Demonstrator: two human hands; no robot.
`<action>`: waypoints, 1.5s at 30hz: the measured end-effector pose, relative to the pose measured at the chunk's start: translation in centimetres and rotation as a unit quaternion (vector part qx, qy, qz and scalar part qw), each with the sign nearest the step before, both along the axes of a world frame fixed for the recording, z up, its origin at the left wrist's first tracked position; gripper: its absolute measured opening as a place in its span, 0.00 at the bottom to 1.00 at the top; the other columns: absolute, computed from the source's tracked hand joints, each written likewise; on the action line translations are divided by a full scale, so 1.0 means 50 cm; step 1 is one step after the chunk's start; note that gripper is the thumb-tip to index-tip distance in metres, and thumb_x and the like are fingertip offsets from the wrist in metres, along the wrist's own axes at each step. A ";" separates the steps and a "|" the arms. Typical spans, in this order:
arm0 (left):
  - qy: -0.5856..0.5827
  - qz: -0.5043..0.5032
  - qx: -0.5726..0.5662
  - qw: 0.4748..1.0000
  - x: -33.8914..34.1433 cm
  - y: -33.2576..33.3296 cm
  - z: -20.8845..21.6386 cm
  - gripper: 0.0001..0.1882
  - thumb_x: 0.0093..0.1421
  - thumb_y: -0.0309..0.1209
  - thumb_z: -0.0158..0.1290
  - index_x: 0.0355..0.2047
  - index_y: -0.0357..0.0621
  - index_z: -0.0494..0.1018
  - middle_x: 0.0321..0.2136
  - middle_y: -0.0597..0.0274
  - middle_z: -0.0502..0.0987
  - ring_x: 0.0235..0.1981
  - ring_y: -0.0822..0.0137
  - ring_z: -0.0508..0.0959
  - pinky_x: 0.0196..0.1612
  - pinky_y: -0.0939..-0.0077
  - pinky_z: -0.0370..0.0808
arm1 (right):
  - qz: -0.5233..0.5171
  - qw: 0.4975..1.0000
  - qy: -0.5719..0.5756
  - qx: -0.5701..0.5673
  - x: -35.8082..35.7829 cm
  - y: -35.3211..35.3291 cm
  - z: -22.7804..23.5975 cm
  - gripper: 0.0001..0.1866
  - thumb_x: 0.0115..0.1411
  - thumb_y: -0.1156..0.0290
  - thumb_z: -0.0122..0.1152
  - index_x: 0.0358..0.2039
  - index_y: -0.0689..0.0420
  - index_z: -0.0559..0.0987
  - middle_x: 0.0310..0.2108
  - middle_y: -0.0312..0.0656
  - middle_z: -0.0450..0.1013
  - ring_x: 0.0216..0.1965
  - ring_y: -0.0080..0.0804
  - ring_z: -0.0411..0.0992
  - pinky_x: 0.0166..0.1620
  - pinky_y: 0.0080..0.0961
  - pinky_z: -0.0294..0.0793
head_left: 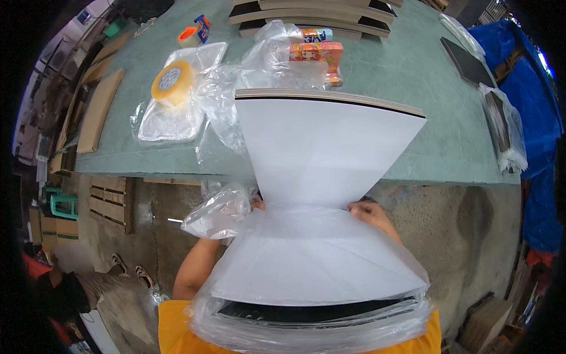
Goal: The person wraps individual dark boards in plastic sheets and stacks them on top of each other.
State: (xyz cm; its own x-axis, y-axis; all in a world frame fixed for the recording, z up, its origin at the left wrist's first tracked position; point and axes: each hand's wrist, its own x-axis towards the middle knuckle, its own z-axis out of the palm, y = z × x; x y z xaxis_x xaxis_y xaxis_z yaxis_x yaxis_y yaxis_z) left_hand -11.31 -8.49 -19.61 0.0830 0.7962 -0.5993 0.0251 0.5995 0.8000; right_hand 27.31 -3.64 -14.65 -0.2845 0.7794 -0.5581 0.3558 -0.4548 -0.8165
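A: Left side?
B: Tan carton piece (101, 112) on the green table (442, 135), then a clear tape roll (180, 87) on flat plastic bags (171, 124).
A: Left hand?
B: Left hand (258, 205) was at the stack's narrow middle, mostly hidden by crumpled film (218, 212). Couldn't tell finger spread or grip.
A: Stack?
B: White board stack (321, 144) was centred between the hands, in front of the chest. Long axis ran chest to table, roughly straight ahead; layered far edge slanted, right corner nearer. Near part sat in clear wrap (318, 259), dark gap toward the chest. Couldn't tell if both parts were one piece.
A: Right hand?
B: Right hand (368, 212) was curled mostly closed on the stack's right edge, at the narrow middle.
A: Far right?
B: Dark panel (467, 61), wrapped pack (503, 127), blue tarp (533, 112).
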 end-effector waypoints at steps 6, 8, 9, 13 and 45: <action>0.025 -0.004 0.000 1.000 0.018 -0.002 -0.014 0.15 0.42 0.28 0.52 0.33 0.36 0.68 0.32 0.54 0.72 0.30 0.63 0.74 0.32 0.73 0.71 | 0.128 0.986 -0.085 0.066 0.040 0.006 -0.060 0.10 0.54 0.68 0.51 0.32 0.62 0.71 0.29 0.36 0.67 0.31 0.25 0.64 0.38 0.20 0.62; 0.038 -0.007 -0.001 0.999 0.023 -0.006 -0.022 0.16 0.42 0.28 0.52 0.33 0.36 0.68 0.32 0.54 0.72 0.30 0.62 0.74 0.32 0.72 0.71 | -0.024 0.999 -0.031 0.007 0.062 0.003 -0.118 0.13 0.53 0.66 0.50 0.33 0.63 0.70 0.28 0.41 0.69 0.29 0.26 0.66 0.35 0.22 0.64; 0.044 -0.008 -0.002 0.999 0.028 -0.009 -0.026 0.16 0.42 0.28 0.52 0.33 0.36 0.68 0.32 0.54 0.72 0.30 0.62 0.74 0.31 0.72 0.71 | -0.100 0.995 -0.004 -0.022 0.068 0.000 -0.159 0.15 0.53 0.65 0.50 0.34 0.64 0.69 0.27 0.44 0.70 0.28 0.27 0.67 0.34 0.23 0.65; 0.127 -0.066 0.010 0.990 0.054 -0.019 -0.032 0.16 0.42 0.29 0.52 0.34 0.37 0.68 0.33 0.53 0.71 0.29 0.61 0.74 0.31 0.71 0.71 | -0.141 0.968 -0.161 0.133 0.048 -0.029 -0.266 0.14 0.53 0.64 0.50 0.32 0.63 0.68 0.22 0.43 0.69 0.26 0.26 0.66 0.31 0.25 0.65; 0.087 0.102 0.420 0.898 0.171 0.221 0.539 0.17 0.57 0.41 0.45 0.23 0.39 0.68 0.14 0.67 0.68 0.13 0.81 0.65 0.13 0.88 0.58 | 0.144 0.880 0.067 0.448 -0.092 0.086 0.264 0.12 0.41 0.77 0.59 0.17 0.61 0.63 0.19 0.37 0.63 0.23 0.24 0.61 0.26 0.18 0.60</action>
State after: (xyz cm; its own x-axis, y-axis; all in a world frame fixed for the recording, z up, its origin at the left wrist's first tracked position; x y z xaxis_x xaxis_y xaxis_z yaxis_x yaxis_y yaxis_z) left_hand -2.75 2.58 7.34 -0.1519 0.9614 0.2296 0.1523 -0.2068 0.9665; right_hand 22.71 0.64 -1.43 -0.5582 0.7744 0.2978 0.2233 0.4859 -0.8450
